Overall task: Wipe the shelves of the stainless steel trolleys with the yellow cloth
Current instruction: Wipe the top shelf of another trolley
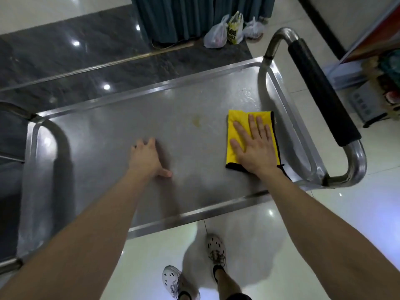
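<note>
Surface: the flat top shelf of a stainless steel trolley (121,135) with a low raised rim. The metal is dull and streaked and reflects the ceiling lights.
Marks on the shelf: a small yellowish stain (197,121) near the middle, and a patch of wet droplets (245,93) towards the far right corner.
Cloth: a folded yellow cloth with black edging (237,119) lies flat on the right part of the shelf, just right of the stain.
Right hand: the right hand (253,146) lies palm down on the cloth, pressing it with its fingers straight and slightly spread.
Left hand: the left hand (147,156) rests on the bare metal at the middle of the shelf with its fingers loosely bent and thumb out, holding nothing.
Handle: a bent steel tube handle with a black foam sleeve (320,92) rises over the right end of the shelf.
Floor: glossy pale tiles (281,234) lie on the near side of the shelf, and a dark marble band (86,50) lies beyond its far rim.
Room: a teal pleated curtain (194,14) hangs beyond the shelf, with knotted plastic bags (216,33) on the floor at its foot.
Feet: white perforated shoes (172,280) stand on the tiles below the near rim.
Writing: a yellow plastic bag (234,29) carries dark print that is too small to read.
</note>
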{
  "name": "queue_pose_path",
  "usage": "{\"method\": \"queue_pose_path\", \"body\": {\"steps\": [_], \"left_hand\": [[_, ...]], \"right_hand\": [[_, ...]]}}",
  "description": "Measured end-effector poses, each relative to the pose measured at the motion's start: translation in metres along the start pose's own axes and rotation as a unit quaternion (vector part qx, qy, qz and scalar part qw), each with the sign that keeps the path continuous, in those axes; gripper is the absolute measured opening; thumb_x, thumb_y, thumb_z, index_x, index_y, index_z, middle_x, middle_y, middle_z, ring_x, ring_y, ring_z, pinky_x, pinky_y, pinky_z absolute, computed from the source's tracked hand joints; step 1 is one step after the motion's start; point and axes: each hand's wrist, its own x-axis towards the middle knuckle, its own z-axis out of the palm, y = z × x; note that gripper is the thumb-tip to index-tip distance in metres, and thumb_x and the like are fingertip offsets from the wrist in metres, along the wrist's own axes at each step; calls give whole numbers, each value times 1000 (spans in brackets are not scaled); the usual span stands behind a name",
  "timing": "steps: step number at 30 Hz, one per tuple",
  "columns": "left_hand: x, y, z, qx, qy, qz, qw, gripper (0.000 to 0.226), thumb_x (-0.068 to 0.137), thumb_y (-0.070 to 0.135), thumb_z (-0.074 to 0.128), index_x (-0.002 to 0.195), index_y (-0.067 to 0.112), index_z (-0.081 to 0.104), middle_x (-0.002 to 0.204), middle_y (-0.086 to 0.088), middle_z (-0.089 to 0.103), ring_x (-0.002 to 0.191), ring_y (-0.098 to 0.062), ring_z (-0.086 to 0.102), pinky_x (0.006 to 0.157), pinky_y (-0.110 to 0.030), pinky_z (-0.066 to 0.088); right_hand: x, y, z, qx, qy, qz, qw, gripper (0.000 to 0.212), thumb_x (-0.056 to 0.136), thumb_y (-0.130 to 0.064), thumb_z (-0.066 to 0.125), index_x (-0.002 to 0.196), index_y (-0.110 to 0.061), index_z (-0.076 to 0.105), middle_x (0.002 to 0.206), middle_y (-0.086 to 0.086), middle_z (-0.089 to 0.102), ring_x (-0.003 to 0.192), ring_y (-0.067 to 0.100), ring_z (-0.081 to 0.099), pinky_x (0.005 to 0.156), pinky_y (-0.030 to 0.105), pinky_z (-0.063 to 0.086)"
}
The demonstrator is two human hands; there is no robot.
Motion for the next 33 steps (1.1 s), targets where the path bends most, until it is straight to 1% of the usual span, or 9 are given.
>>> {"method": "queue_pose_path", "body": {"steps": [5, 8, 10, 14, 18, 20, 26, 30, 33], "left_hand": [[8, -6, 9, -5, 19, 13, 1000, 144, 58, 64, 100, 171, 22, 21, 169, -25, 30, 153, -45, 32, 126, -49, 29], [17, -8, 14, -14, 29, 11, 999, 143, 56, 66, 99, 171, 25, 23, 169, -21, 30, 151, -44, 33, 126, -48, 31], [21, -9, 14, -19, 36, 8, 999, 144, 53, 66, 100, 170, 26, 27, 168, -17, 32, 149, -43, 35, 124, -48, 33], [21, -12, 20, -17, 55, 7, 998, 143, 47, 65, 102, 166, 26, 34, 160, -15, 40, 142, -40, 43, 119, -45, 37], [17, -15, 24, -12, 63, 9, 998, 142, 44, 66, 102, 164, 27, 37, 155, -12, 44, 136, -38, 44, 115, -45, 39], [15, -15, 22, -10, 61, 7, 998, 142, 45, 68, 101, 165, 29, 36, 156, -11, 43, 137, -38, 43, 114, -46, 41], [9, -13, 20, 1, 66, 13, 998, 140, 50, 71, 98, 167, 33, 30, 163, -9, 38, 142, -37, 41, 119, -47, 43], [9, -15, 22, -14, 54, 8, 998, 142, 56, 72, 95, 171, 38, 19, 175, -6, 21, 155, -35, 29, 125, -51, 36], [10, -15, 22, -22, 52, 11, 998, 142, 57, 73, 95, 171, 37, 17, 176, -6, 18, 156, -35, 26, 126, -52, 35]], "right_hand": [[54, 36, -18, 2, -7, 126, 992, 68, 106, -66, 25, 169, -42, 15, 179, 10, 6, 165, 33, 3, 132, 55, 2], [84, -4, -13, 12, 1, 198, 980, 71, 106, -60, 24, 171, -32, 15, 178, 19, 6, 163, 42, 3, 130, 60, 0], [94, -60, -4, 24, -17, 128, 991, 69, 108, -57, 25, 171, -31, 12, 178, 19, 3, 163, 42, -1, 130, 61, -2], [88, -167, 16, 5, -61, -149, 987, 64, 109, -58, 25, 169, -39, 20, 179, 11, 5, 165, 36, -3, 131, 56, -1], [94, -152, 13, 18, -65, -219, 973, 61, 109, -59, 29, 168, -43, 23, 179, 4, 9, 165, 30, 2, 132, 50, 1], [108, -113, 8, 22, -64, -182, 981, 61, 111, -57, 31, 169, -41, 21, 179, 6, 8, 165, 30, 2, 132, 48, -1], [163, 37, -25, 23, -47, 94, 994, 67, 106, -63, 19, 169, -43, 11, 179, 7, 3, 165, 31, -2, 132, 51, -5], [195, 7, -19, 12, -32, 182, 983, 70, 105, -57, 18, 171, -33, 13, 178, 14, 5, 164, 37, -2, 131, 57, -4], [208, -59, -13, 30, -37, 122, 991, 68, 108, -52, 22, 171, -31, 9, 178, 16, -1, 164, 40, -5, 130, 60, -3]]}}
